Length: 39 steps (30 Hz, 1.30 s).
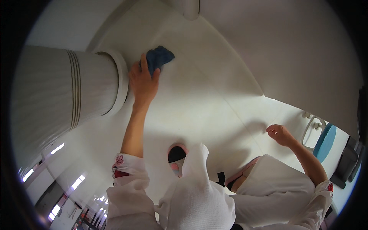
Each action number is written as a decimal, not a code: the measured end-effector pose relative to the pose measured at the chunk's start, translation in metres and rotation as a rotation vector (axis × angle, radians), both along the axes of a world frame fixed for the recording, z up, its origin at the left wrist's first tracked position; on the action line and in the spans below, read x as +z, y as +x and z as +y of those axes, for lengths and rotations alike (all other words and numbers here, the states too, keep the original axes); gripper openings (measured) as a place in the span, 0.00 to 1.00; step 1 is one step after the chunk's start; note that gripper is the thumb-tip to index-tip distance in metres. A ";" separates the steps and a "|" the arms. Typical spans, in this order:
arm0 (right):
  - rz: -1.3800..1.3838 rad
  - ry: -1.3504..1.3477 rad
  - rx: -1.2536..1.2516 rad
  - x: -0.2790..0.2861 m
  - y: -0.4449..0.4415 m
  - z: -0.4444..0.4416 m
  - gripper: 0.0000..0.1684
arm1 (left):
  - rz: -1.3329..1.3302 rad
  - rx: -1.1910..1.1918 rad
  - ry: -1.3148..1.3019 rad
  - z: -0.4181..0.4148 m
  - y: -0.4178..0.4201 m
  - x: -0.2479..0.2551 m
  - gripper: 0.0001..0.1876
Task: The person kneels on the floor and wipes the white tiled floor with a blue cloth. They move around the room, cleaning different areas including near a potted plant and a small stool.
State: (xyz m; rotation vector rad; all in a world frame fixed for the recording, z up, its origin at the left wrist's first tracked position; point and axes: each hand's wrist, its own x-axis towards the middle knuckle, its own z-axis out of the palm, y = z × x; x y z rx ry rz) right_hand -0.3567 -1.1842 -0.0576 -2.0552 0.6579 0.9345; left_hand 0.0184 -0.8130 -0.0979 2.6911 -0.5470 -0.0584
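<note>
My left hand [144, 82] is at the far end of my outstretched arm, low over the pale floor [184, 112]. It holds a crumpled dark blue cloth [159, 57], which lies against the floor with its loose part pointing away from me. The fingertips on the cloth's left side are partly hidden. Close to the left of this hand is the round base rim [122, 83] of a white column-like body. My right hand [279, 135] hangs above the floor by my right knee, its fingers loosely curled around nothing visible.
The white column-like body [95, 86], banded with thin lines, rises at the left. A large white panel [293, 51] bounds the right side, with a white pipe [191, 10] at the top. My slip-on shoe [176, 158] is below. A blue-green flat object [325, 143] sits far right.
</note>
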 end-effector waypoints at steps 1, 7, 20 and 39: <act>0.004 0.008 0.020 0.000 0.003 0.001 0.12 | -0.183 0.002 0.075 -0.006 -0.003 -0.012 0.27; -0.046 0.019 -0.065 -0.006 0.002 -0.005 0.12 | -0.175 -0.097 0.221 -0.014 -0.001 -0.058 0.29; 0.010 0.022 -0.097 -0.013 -0.023 -0.009 0.10 | -0.298 -0.322 0.112 -0.071 0.040 -0.067 0.19; 0.021 0.007 -0.051 -0.006 -0.023 -0.012 0.11 | -0.328 0.046 0.250 -0.066 0.107 -0.070 0.27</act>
